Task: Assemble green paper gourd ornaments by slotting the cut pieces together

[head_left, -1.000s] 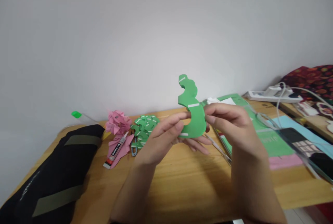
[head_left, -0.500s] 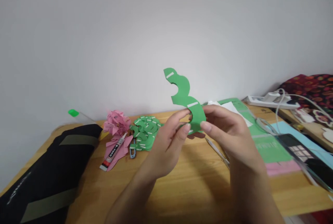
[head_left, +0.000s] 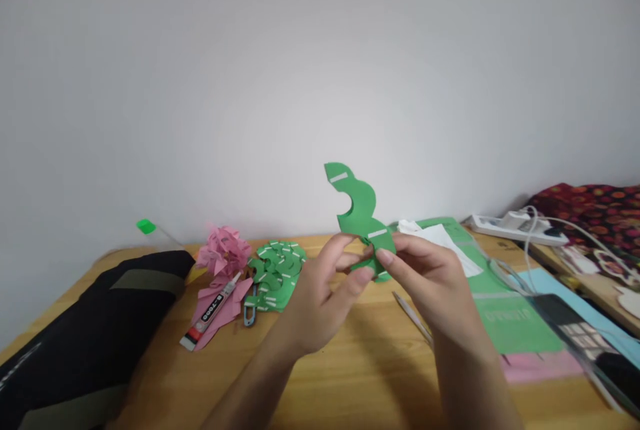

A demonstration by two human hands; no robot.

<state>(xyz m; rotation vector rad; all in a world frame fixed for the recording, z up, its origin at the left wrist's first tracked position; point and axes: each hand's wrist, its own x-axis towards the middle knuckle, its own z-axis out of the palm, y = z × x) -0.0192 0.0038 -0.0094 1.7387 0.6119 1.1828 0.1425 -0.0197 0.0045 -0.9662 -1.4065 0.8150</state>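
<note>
While a plain pale wall (head_left: 320,70) fills the whole top half, everything else sits on a wooden table (head_left: 340,377) pushed up near it. Biggest thing on the table is a black fabric item (head_left: 110,323) with dull greyish bands, sprawled along the left side. Over on the right there's a green folder-looking thing (head_left: 520,327) with a pink edge and some white paper lying on top.

Then the hands, both up over the middle of the table. Left hand (head_left: 323,310) is pinching the lower part of a wavy green strip (head_left: 363,200) between thumb and fingers. Right hand (head_left: 430,280) grips the same strip from the other side, thumb in front, fingers behind. The strip stands up above them with white bars across it; its bottom end curls in among the fingers, so part of it is hidden.

Smaller stuff: patterned dark red cloth (head_left: 590,207) at the far right, a phone-like dark slab (head_left: 575,333), a white power strip (head_left: 517,229), a heap of green cutouts (head_left: 283,277) left of the hands, a crumply pink paper flower (head_left: 223,250) beside it, a B-7000 tube (head_left: 210,313) lying on pink paper, a pen-like stick (head_left: 413,317) near the right hand, and a little greyish-blue clip (head_left: 250,315).
</note>
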